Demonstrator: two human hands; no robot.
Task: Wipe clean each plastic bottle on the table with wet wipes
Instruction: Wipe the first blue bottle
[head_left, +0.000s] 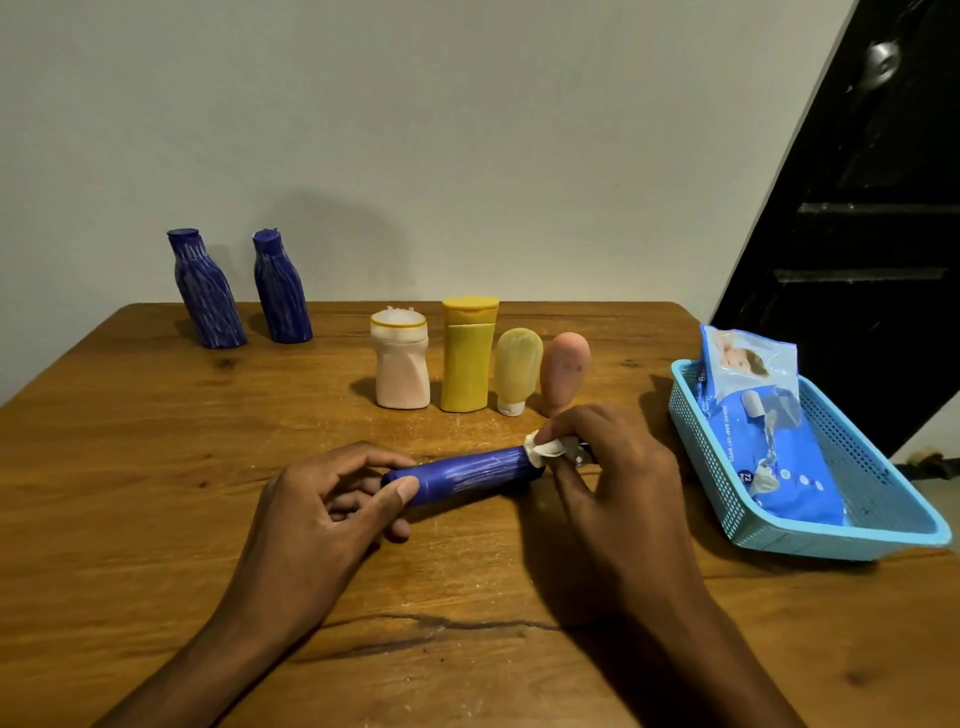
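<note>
Left grip (332, 499) curled round blue bottle's (467, 475) base, right grip (597, 457) pinching wet wipe (543, 447) at its opposite end.

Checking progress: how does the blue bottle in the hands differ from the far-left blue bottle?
The held blue bottle lies sideways, gripped by the left hand, while the right hand presses a wet wipe on its end. The far-left blue bottle stands upright, untouched. Both are blue with pale streaks.

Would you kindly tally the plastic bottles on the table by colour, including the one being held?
Blue bottles: 3, two standing and one held sideways by both hands
Yellow bottles: 2, tall and small upturned
Pale pink bottle: 1
Salmon-pink bottle: 1
Total: 7
</note>
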